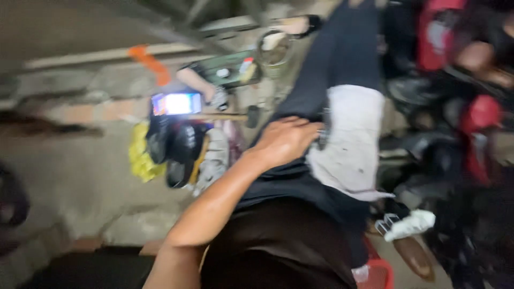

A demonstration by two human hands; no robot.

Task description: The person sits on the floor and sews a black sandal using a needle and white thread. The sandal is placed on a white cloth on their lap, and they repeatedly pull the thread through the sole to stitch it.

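Observation:
The picture is blurred and tilted. My left hand (286,140) lies on my thigh in dark trousers (326,64), its fingers bent at the edge of a pale grey cloth (350,144) draped over the leg. A small dark thing (323,136) sits at the fingertips; whether the hand grips it is unclear. My bare forearm (214,203) runs down to the lower left. My right hand is out of sight.
On the concrete ground to the left lie a lit phone screen (176,103), a wooden-handled hammer (227,116), a yellow rag (140,155) and dark gear (182,150). A green tray (230,69) and bucket (274,48) stand beyond. Red and black machine parts (476,123) crowd the right.

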